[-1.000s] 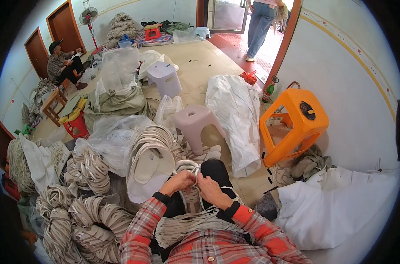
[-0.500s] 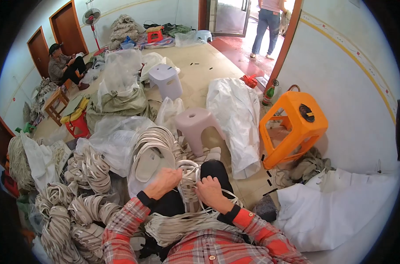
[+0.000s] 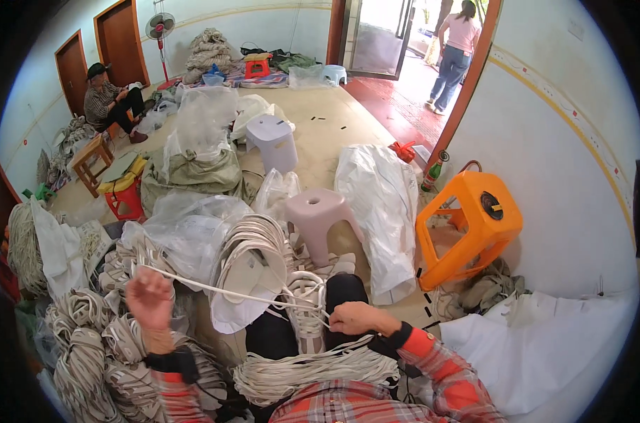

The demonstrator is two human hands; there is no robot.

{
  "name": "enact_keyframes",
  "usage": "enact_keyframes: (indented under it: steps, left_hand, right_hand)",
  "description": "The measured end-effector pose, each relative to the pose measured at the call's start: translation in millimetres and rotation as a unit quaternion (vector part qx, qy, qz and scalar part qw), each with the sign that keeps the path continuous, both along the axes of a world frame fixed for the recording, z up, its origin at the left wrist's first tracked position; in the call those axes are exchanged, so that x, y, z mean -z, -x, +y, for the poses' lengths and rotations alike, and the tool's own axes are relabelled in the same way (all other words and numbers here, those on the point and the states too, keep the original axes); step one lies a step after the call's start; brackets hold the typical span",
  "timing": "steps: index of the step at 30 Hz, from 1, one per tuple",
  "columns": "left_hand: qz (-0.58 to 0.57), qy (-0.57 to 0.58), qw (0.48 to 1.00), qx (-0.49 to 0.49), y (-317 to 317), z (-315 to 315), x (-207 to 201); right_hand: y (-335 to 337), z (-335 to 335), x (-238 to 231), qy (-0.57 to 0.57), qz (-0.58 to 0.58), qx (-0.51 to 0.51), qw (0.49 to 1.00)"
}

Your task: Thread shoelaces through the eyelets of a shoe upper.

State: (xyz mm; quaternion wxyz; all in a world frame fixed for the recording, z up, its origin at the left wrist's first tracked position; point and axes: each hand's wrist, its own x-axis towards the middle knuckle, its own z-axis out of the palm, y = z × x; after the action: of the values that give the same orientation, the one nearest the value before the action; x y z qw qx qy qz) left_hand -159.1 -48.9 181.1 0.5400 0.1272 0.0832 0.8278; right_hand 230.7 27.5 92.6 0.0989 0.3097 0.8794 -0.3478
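A pale beige shoe upper (image 3: 308, 331) with rows of lace holes stands between my knees. A white shoelace (image 3: 221, 290) runs from it, stretched out to the left. Drawn well away from the shoe, my left hand (image 3: 151, 299) is closed on that lace with the fingers curled. My right hand (image 3: 355, 319) is closed beside the upper's right edge, pinching a lace there; its fingertips are partly hidden. Across my lap lies a thick bundle of white laces (image 3: 313, 372). A nested stack of shoe uppers (image 3: 256, 243) leans just beyond my left knee.
Bundled shoe uppers (image 3: 87, 352) pile up at the left. A mauve stool (image 3: 320, 211), an orange stool (image 3: 475, 204) and a white sack (image 3: 376, 218) stand ahead and right. White sheeting (image 3: 524, 345) lies at the right. One person (image 3: 112, 102) sits far left; another (image 3: 454, 56) stands outside the doorway.
My left hand has moved from the shoe upper far to the left, drawing the lace out taut. My right hand stays by the shoe, slightly right. The person outside has moved in the view.
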Motion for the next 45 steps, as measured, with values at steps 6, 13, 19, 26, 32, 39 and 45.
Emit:
enact_keyframes:
  steps: [6, 13, 19, 26, 32, 39, 45]
  left_hand:
    - [0.257, -0.174, 0.950, -0.029, 136, -65, -62]
    - [0.193, 0.118, 0.972, -0.067, 25, -40, -27]
    - [0.666, 0.227, 0.708, 0.062, -120, -6, 104]
    - [0.814, 0.287, 0.502, -0.046, -171, 17, 154]
    - [0.840, 0.296, 0.447, -0.087, -179, 16, 156]
    - [0.851, 0.230, 0.433, -0.185, -186, 17, 161]
    - [0.848, 0.289, 0.438, -0.077, -180, 13, 161]
  right_hand:
    - [31, 17, 30, 0.020, 0.213, 0.237, 0.948]
    - [102, -37, 78, -0.057, 0.202, -0.066, 0.976]
    - [71, -44, 54, -0.013, 0.143, 0.156, 0.977]
    - [60, -10, 63, -0.038, 0.164, 0.238, 0.957]
    - [66, -13, 61, 0.031, 0.183, 0.240, 0.953]
    - [68, -17, 35, 0.370, 0.299, 0.340, 0.811]
    - [67, 13, 44, 0.233, 0.218, 0.229, 0.920]
